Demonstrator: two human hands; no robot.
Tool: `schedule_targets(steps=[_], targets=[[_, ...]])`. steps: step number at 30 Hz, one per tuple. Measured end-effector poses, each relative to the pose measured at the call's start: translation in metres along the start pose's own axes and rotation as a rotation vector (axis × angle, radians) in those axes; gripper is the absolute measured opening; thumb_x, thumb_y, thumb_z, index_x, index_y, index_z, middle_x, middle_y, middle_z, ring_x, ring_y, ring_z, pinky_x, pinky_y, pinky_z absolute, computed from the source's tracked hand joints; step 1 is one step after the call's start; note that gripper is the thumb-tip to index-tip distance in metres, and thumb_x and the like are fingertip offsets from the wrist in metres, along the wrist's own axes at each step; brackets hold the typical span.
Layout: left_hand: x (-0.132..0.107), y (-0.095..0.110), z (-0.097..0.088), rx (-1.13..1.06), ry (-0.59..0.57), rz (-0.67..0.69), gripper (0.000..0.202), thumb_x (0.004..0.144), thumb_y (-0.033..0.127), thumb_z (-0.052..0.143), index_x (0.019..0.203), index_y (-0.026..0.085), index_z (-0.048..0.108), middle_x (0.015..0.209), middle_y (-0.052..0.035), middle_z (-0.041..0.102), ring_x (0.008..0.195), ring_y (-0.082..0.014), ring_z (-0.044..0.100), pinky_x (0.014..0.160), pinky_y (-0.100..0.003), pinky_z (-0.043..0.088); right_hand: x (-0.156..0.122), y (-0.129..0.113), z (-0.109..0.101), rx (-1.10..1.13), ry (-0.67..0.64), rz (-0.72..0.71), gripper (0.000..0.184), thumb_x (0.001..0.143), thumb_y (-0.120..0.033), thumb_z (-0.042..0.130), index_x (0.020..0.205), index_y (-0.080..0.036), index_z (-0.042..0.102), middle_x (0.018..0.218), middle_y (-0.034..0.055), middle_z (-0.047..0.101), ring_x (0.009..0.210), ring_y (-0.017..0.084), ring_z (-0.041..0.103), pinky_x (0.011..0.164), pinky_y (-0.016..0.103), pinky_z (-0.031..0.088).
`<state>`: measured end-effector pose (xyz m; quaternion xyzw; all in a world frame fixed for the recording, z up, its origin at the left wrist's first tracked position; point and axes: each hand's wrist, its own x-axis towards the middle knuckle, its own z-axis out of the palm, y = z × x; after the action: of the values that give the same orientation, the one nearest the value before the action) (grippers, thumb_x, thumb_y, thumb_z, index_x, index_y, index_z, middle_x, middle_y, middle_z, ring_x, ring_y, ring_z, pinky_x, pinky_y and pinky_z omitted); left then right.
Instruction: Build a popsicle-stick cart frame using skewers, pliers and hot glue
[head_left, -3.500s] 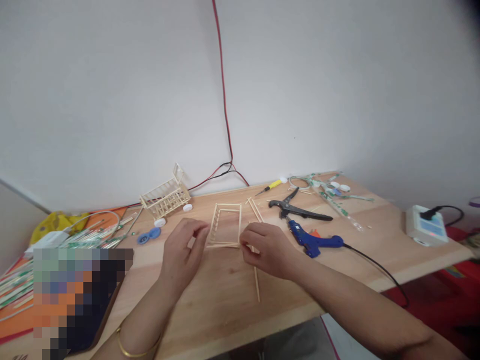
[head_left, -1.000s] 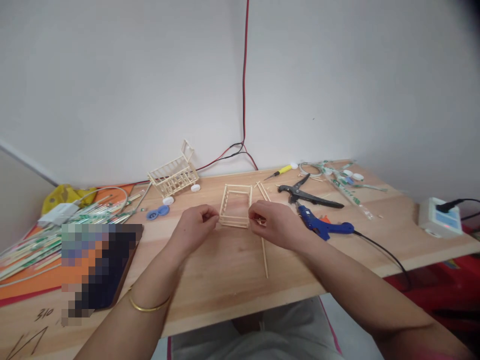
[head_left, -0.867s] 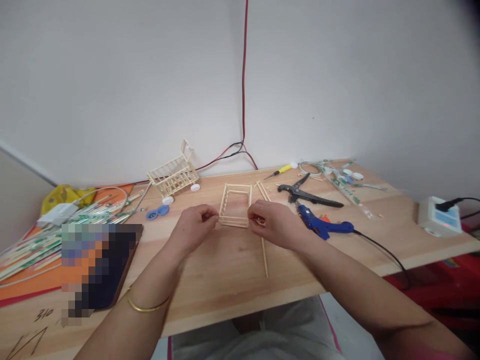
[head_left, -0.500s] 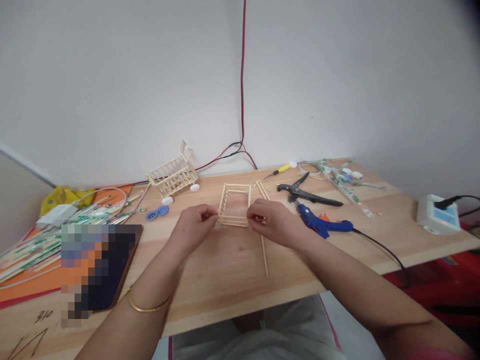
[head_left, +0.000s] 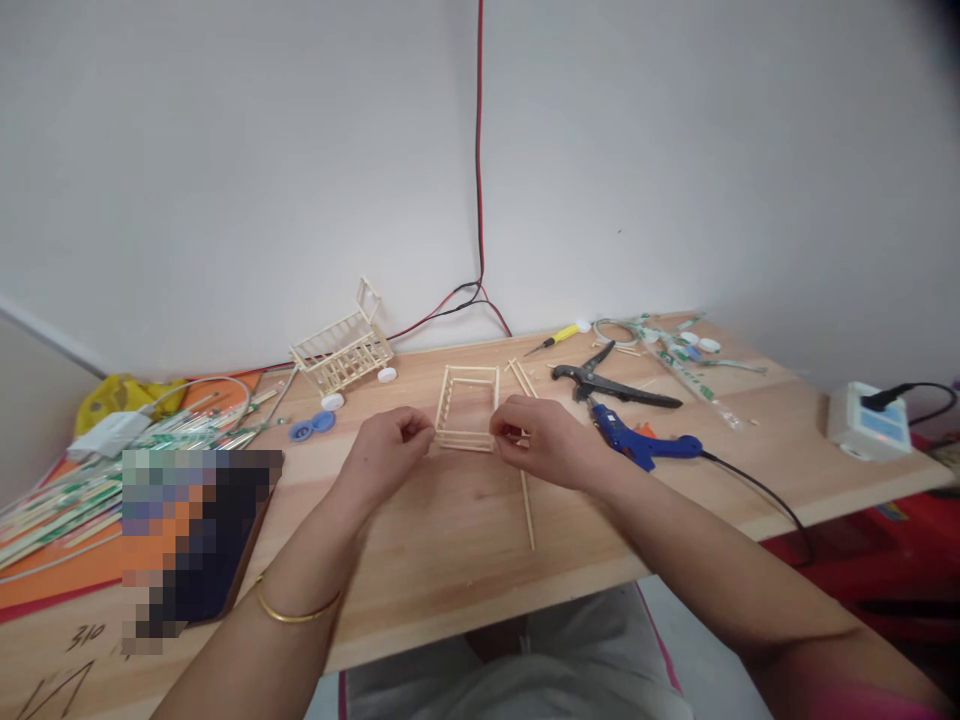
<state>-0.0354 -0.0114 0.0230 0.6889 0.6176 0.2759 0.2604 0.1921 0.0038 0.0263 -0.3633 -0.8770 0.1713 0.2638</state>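
A small open frame of thin wooden sticks (head_left: 465,436) stands on the table between my hands. My left hand (head_left: 386,450) pinches its near left corner with closed fingers. At the near right corner, the fingertips of my right hand (head_left: 540,440) are closed on the same frame. Under and beside my right hand lie loose sticks, one long stick (head_left: 528,512) pointing toward me. Behind to the left, a stick cart (head_left: 345,365) with white bottle caps as wheels leans tilted. Two blue caps (head_left: 311,427) rest in front of it.
To the right lie a blue glue gun (head_left: 637,440), black-handled cutters (head_left: 630,390) and a yellow screwdriver (head_left: 564,336). A white power box (head_left: 862,425) sits at the right edge. Packed sticks (head_left: 67,510) and a dark device (head_left: 240,540) cover the left side.
The view has shifted slightly, so everything appears a little to the left. My hands keep their hold on the stick frame at its near corners.
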Motion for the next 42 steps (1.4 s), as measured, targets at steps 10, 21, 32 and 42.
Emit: schedule_targets(steps=[10,21,32,42], targets=[[-0.0009,-0.0013,0.0002,-0.003,0.013,0.000,0.014,0.073,0.027,0.053,0.067,0.017,0.062,0.064,0.0003,0.063,0.059,-0.0129,0.054,0.058,-0.024,0.037,0.0008,0.0003,0.0008,-0.013,-0.014,0.057,0.013,0.068,-0.005,0.051,0.071,-0.018,0.052,0.067,-0.0021,0.053,0.062,0.010,0.045,0.058,0.021,0.033],[-0.0004,-0.0025,0.0011,0.009,0.020,0.015,0.015,0.073,0.027,0.053,0.067,0.017,0.062,0.064,0.0006,0.064,0.059,-0.0129,0.054,0.058,-0.024,0.037,-0.0002,0.0023,0.0027,-0.061,0.017,0.066,0.011,0.068,-0.007,0.052,0.070,-0.017,0.050,0.070,-0.0007,0.053,0.064,0.011,0.046,0.058,0.021,0.033],[-0.0009,-0.0007,0.0001,-0.011,0.014,0.022,0.013,0.072,0.025,0.054,0.068,0.017,0.063,0.065,0.0005,0.064,0.061,-0.0131,0.055,0.058,-0.024,0.038,0.0008,-0.0002,0.0030,-0.101,-0.001,0.056,0.012,0.069,-0.006,0.052,0.069,-0.017,0.050,0.070,-0.0002,0.052,0.064,0.011,0.046,0.059,0.021,0.034],[-0.0025,0.0051,-0.0029,-0.102,-0.018,-0.008,0.012,0.069,0.025,0.058,0.072,0.016,0.064,0.069,-0.0012,0.066,0.063,-0.0138,0.057,0.057,-0.024,0.040,0.0000,0.0001,0.0033,-0.160,-0.053,0.143,0.005,0.074,-0.014,0.054,0.071,-0.018,0.053,0.070,-0.0002,0.056,0.061,0.012,0.048,0.056,0.023,0.031]])
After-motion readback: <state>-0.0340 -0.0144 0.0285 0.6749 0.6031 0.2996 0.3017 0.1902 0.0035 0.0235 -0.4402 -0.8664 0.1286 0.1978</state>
